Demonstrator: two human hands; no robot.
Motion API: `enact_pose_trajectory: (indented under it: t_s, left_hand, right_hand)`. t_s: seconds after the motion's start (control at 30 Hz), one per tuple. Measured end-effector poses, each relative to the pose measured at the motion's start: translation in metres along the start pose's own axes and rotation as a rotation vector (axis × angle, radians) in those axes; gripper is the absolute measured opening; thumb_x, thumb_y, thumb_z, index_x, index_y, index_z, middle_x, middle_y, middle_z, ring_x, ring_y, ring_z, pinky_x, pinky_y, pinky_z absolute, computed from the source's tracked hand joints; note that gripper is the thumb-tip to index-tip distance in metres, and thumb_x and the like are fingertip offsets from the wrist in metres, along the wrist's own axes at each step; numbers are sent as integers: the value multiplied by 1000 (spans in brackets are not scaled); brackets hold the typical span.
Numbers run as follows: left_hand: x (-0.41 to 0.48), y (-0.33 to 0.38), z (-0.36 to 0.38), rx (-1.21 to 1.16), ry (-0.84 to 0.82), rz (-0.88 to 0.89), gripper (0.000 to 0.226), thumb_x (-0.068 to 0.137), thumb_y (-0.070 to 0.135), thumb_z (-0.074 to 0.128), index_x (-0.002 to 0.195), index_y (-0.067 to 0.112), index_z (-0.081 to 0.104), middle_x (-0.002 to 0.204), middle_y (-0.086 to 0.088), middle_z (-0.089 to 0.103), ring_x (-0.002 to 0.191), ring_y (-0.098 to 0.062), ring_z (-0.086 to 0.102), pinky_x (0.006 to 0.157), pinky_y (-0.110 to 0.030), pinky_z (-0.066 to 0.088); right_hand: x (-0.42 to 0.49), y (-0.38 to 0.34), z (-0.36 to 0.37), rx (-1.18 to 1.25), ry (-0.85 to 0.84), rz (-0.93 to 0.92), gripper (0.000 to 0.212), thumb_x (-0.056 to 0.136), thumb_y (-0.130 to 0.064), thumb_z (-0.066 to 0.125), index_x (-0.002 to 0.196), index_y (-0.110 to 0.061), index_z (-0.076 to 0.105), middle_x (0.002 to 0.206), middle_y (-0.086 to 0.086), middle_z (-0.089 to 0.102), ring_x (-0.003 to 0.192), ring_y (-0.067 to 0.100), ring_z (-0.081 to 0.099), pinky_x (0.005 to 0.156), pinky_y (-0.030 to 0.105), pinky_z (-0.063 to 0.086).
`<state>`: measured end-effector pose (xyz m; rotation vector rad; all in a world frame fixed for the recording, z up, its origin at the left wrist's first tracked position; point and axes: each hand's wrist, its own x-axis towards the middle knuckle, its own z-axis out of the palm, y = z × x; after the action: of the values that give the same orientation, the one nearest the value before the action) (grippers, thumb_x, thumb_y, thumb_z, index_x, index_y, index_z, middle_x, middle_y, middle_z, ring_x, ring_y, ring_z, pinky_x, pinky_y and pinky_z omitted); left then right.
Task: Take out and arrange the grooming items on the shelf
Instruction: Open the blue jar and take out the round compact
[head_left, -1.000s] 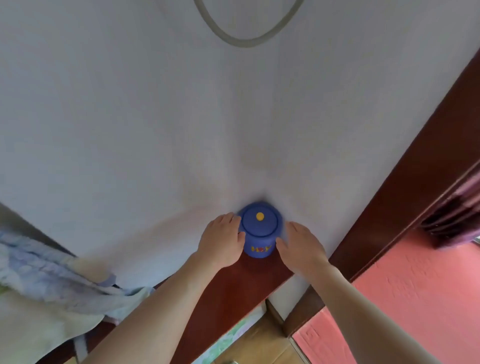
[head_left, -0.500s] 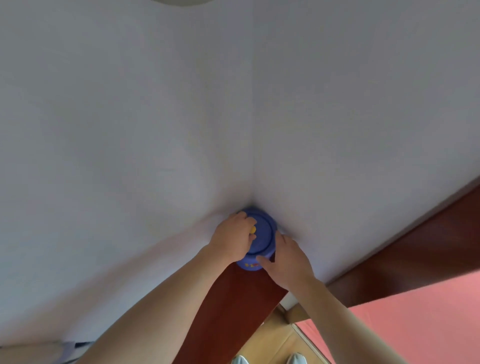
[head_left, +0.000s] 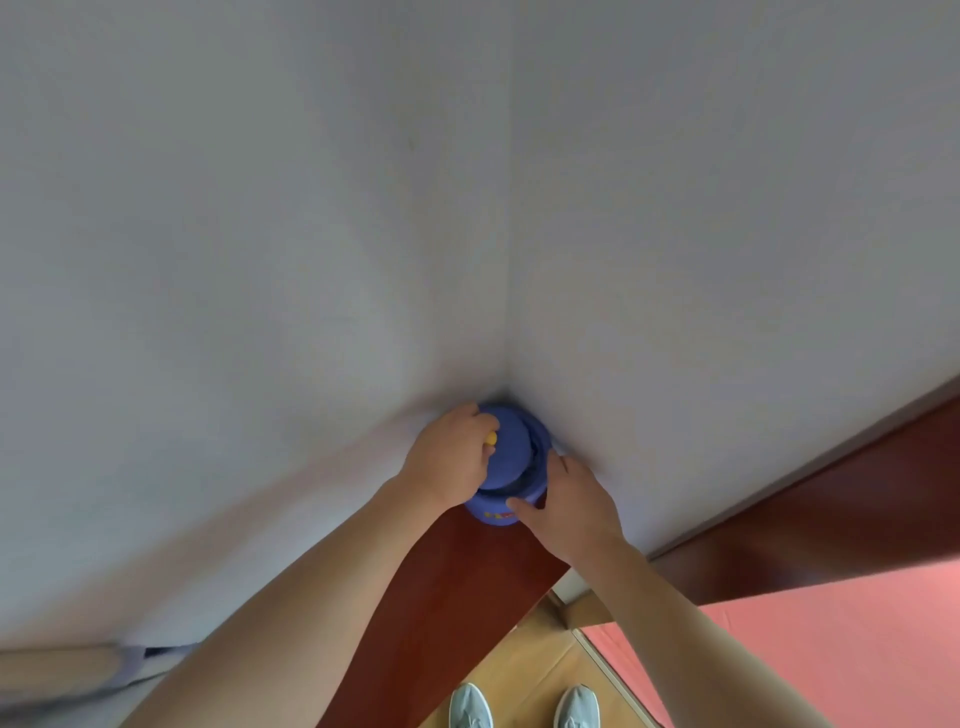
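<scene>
Blue jar (head_left: 491, 512) sits in the wall corner on the shelf (head_left: 467, 571); my left hand (head_left: 449, 460) is curled round the lid (head_left: 511, 449), which is tilted part-way off; right hand (head_left: 569, 501) clasps the jar body; risk, I judge: a jerky lift tips the jar forward, spilling its contents off the shelf.

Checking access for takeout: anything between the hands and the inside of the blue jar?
Only the lid: tilted over the mouth of the blue jar, with a dark gap open on the right. The left hand grips its yellow knob; the right hand holds the jar body. Contents not visible.
</scene>
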<state>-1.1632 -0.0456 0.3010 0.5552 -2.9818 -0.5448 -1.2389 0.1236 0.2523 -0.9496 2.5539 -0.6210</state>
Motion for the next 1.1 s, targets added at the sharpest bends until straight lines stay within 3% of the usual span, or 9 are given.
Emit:
enact_pose_trajectory:
  t_s: [0.33,0.63,0.83,1.1]
  left_hand:
    - [-81,-21,4,-66,133,-228,17,94,17,53,107,12,63,101,-7,57,84,-27,57,69,-35,44]
    - [-125,-37,54,-36,45,-414,15,93,16,52,104,12,62,100,-6,55,85,-26,58,68,-29,38]
    - [-104,-45,86,-66,-6,-437,20,94,18,54,111,12,62,109,-7,57,94,-27,60,77,-33,45]
    - [-89,-53,106,-80,-56,-480,15,93,18,56,105,13,61,105,-10,59,90,-28,60,67,-31,40]
  right_hand:
    - [-3,-7,-2,-108,-48,2,87,87,-57,57,150,-6,24,147,11,38,130,25,42,99,35,42]
    - [-2,-7,-2,-150,-42,-37,85,87,-58,57,145,-3,30,140,13,45,124,27,46,95,36,43]
    - [-1,-3,-1,-187,-27,-63,84,87,-59,55,145,-3,31,139,13,46,125,25,46,95,34,44]
    - [-1,0,0,-198,-24,-72,87,88,-59,54,149,-5,24,143,11,42,128,23,43,96,32,43]
